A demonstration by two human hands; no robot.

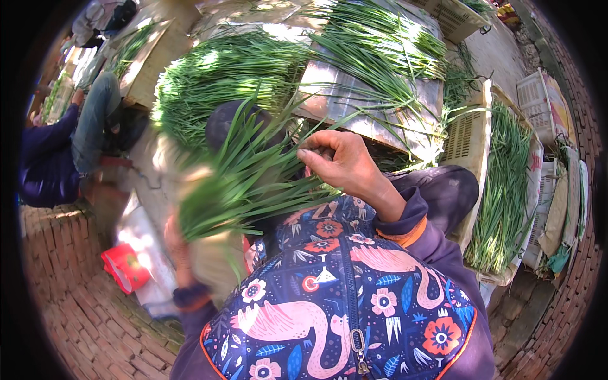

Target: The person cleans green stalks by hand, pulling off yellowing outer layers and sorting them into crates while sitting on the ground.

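My left hand [176, 240], blurred, grips one end of a loose bunch of long green leaves [256, 175], which look like garlic chives. The leaves fan out across my lap towards my right hand [344, 161]. That hand hovers by the free ends with its fingers curled and thumb near the forefinger. Whether a leaf is pinched there, I cannot tell. Beyond the bunch lies a thick heap of chives [223, 71]. To its right, more chives [394, 52] are spread over a low board [342, 104]. A printed apron [332, 285] covers my front.
On my right, a cream plastic crate [463, 137] holds chives [501, 190]; further crates [536, 102] stand by the brick wall [577, 95]. A red packet [126, 267] rests on a white sack [154, 285] at left. Another person [52, 147] sits at the far left.
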